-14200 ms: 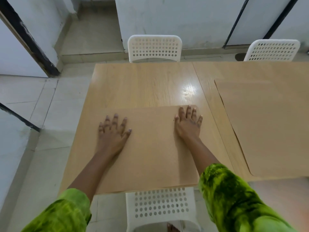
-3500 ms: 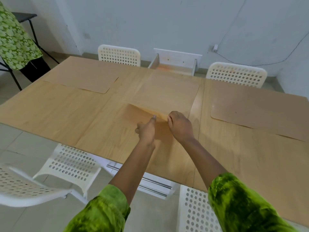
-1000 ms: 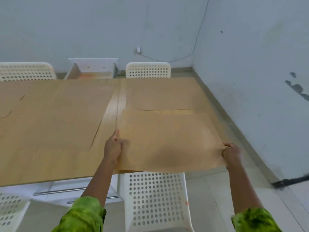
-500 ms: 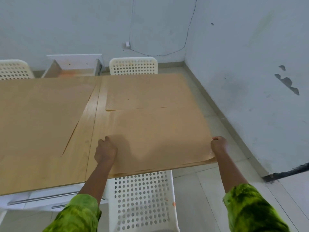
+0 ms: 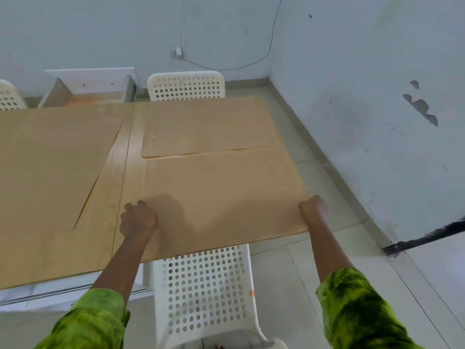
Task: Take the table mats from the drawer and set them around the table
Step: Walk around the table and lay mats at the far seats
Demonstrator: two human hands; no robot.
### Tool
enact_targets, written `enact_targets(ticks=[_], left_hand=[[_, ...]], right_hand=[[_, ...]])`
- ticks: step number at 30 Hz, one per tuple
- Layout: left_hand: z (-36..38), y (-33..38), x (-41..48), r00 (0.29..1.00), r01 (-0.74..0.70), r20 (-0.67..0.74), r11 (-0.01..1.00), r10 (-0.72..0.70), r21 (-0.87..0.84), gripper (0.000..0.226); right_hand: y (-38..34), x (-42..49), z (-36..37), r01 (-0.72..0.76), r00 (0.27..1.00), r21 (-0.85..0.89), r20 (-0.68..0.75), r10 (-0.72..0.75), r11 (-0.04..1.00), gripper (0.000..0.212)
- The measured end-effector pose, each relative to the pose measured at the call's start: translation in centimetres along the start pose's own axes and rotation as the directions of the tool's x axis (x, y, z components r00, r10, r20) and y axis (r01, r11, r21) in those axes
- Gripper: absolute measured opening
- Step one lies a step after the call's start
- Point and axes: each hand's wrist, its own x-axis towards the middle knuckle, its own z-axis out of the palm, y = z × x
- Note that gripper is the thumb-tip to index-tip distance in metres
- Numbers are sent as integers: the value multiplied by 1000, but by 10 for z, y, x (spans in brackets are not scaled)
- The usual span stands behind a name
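A tan table mat (image 5: pixel 219 192) lies flat on the near right corner of the wooden table (image 5: pixel 120 172). My left hand (image 5: pixel 137 217) grips the mat's left edge with curled fingers. My right hand (image 5: pixel 312 206) grips its right edge at the table's corner. Another mat (image 5: pixel 201 129) lies just beyond it on the far side. A third mat (image 5: pixel 50 167) covers the table to the left. The open white drawer (image 5: pixel 88 89) stands behind the table by the wall.
A white perforated chair (image 5: pixel 203 285) is tucked under the near edge right below me. Another white chair (image 5: pixel 186 85) stands at the far side, and part of a third chair (image 5: pixel 8 95) at far left. The wall (image 5: pixel 364 96) runs close along the table's right end.
The mat has come down from slightly lifted to flat on the table's near right corner. Both hands stayed on its side edges, and my view shifted a little to the right.
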Motion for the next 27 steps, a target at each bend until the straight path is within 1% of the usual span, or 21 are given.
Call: enact_targets(ticks=[6, 16, 20, 22, 24, 25, 27], left_hand=[[2, -1, 3, 1000, -14, -5, 1000, 14, 18, 38], [1, 2, 3, 1000, 10, 8, 999, -10, 37, 40], [1, 5, -2, 1000, 11, -27, 999, -10, 43, 41], [3, 13, -4, 996, -47, -72, 995, 53, 83, 47], [8, 29, -1, 980, -179, -73, 980, 186, 86, 53], [11, 41, 1, 963, -259, -50, 962, 263, 82, 57], [16, 67, 11, 917, -397, 12, 913, 398, 90, 64]], right_hand=[[1, 3, 0, 33, 999, -11, -8, -33, 999, 33], [0, 2, 3, 1, 1000, -46, -17, -2, 999, 37], [-6, -4, 7, -3, 998, -82, -70, -2, 997, 36], [-17, -13, 19, 76, 992, -122, -96, -88, 990, 35], [-33, -27, 43, 217, 971, -149, -65, -228, 965, 38], [-42, -35, 58, 305, 950, -163, -21, -312, 938, 39], [-66, -47, 90, 484, 875, -187, 99, -473, 855, 44]])
